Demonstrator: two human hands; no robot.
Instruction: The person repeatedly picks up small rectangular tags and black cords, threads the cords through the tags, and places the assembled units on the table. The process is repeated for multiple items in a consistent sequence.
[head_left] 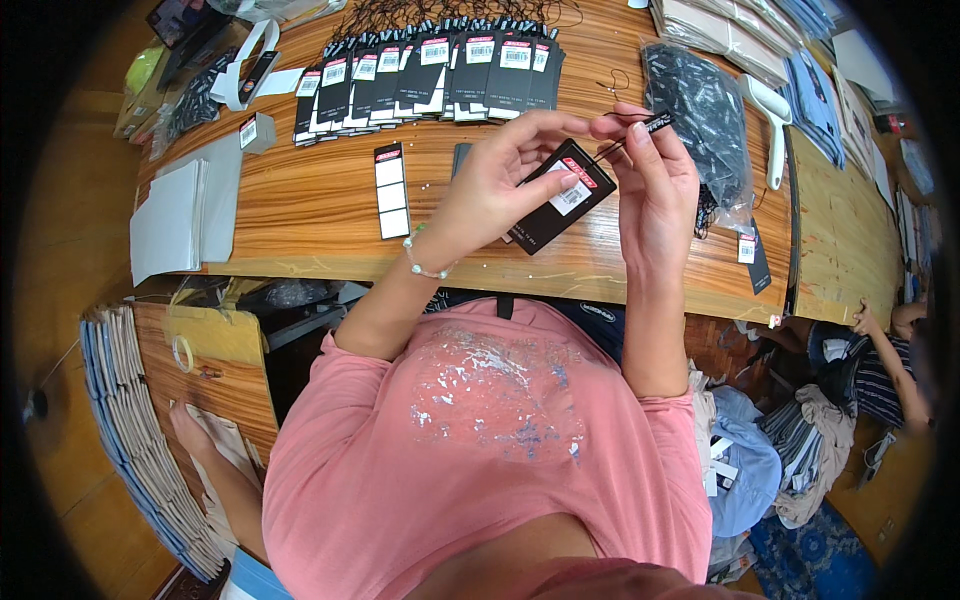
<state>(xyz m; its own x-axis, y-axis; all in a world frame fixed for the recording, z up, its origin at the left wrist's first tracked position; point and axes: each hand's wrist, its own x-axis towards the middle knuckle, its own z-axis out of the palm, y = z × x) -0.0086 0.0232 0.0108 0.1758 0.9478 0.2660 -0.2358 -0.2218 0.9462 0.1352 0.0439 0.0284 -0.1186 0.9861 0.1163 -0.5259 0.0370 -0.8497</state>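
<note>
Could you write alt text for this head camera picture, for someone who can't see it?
Seen from above, a person in a pink shirt holds a black hang tag in the left hand while the right hand pinches a thin black string loop at it. Rows of matching tags lie on the wooden table.

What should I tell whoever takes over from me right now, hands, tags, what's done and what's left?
Left hand: holds one black hang tag above the wooden table, thumb on its white label.
Right hand: pinches a black string loop at the tag's top end; whether it is through the hole cannot be told.
Done: a fanned row of strung tags lies at the table's far edge.
Left: the clear bag of black strings sits to the right; a white sticker strip lies to the left.
</note>
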